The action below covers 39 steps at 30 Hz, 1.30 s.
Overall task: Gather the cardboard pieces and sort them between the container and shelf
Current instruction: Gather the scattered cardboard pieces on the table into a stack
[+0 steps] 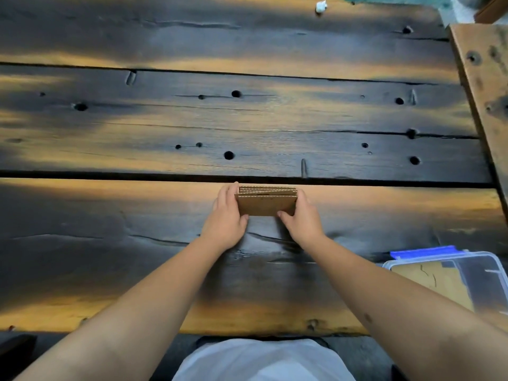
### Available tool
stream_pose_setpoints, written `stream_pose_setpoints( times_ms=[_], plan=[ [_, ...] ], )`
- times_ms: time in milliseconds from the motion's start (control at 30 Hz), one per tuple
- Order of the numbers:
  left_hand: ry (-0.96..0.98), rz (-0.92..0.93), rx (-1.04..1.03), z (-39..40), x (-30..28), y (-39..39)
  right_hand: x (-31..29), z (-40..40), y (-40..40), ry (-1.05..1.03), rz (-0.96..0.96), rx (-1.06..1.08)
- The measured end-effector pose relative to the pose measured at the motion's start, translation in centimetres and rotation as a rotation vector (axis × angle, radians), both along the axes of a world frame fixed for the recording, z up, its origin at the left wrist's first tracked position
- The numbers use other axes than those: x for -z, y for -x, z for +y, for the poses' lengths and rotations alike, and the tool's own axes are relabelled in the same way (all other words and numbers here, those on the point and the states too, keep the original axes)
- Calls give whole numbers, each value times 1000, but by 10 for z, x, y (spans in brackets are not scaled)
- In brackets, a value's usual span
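A stack of several brown corrugated cardboard pieces [267,202] stands on edge on the dark wooden table [165,119], near its middle. My left hand [226,219] grips the stack's left end, thumb at the bottom front. My right hand [301,219] grips the right end the same way. A clear plastic container [483,273] with a blue clip sits at the table's near right corner and has flat cardboard inside. No shelf is plainly visible.
The table is made of wide planks with gaps, holes and knots. A lighter wooden board [486,86] runs along the right side. A small white scrap [320,6] lies at the far edge. The table's near edge is just above my lap.
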<state>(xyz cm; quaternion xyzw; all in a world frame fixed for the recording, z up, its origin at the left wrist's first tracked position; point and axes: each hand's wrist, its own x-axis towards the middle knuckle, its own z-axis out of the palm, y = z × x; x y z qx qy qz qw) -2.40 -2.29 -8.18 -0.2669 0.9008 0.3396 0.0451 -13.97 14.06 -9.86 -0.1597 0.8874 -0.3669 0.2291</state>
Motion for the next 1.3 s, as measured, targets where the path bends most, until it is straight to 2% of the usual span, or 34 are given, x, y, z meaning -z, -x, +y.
stream_pose_setpoints(
  times_ms=[167, 267, 433, 500, 633, 767, 867, 967, 1067, 1167, 1233, 1300],
  plan=[
    [-90, 37, 40, -4, -3, -2, -10, 5, 2, 59, -78, -21],
    [-76, -10, 62, 0, -2, -3, -14, 5, -5, 106, -126, -12],
    [-104, -42, 80, 4, -1, -1, -21, -4, -16, 259, -286, 161],
    [-272, -49, 5, 6, -4, 1, -25, -11, -17, 325, -340, 274],
    [-639, -16, -292, 9, -12, 12, -26, -18, -18, 356, -344, 389],
    [-705, 5, -507, 14, -17, 25, -26, -20, -19, 397, -325, 399],
    [-637, 20, -514, 18, -19, 29, -26, -18, -17, 349, -320, 307],
    [-560, 69, -448, 18, -20, 26, -24, -1, -12, 210, -329, 52],
    [-545, 57, -368, 18, -19, 19, -20, 14, -6, 70, -245, -126],
    [-545, -22, -347, 16, -22, 19, -20, 14, -5, 16, -172, -133],
    [-569, -63, -337, 12, -28, 21, -24, 13, -7, 43, -172, -123],
    [-562, -29, -276, 8, -36, 16, -29, 15, -8, 101, -189, -106]
  ],
)
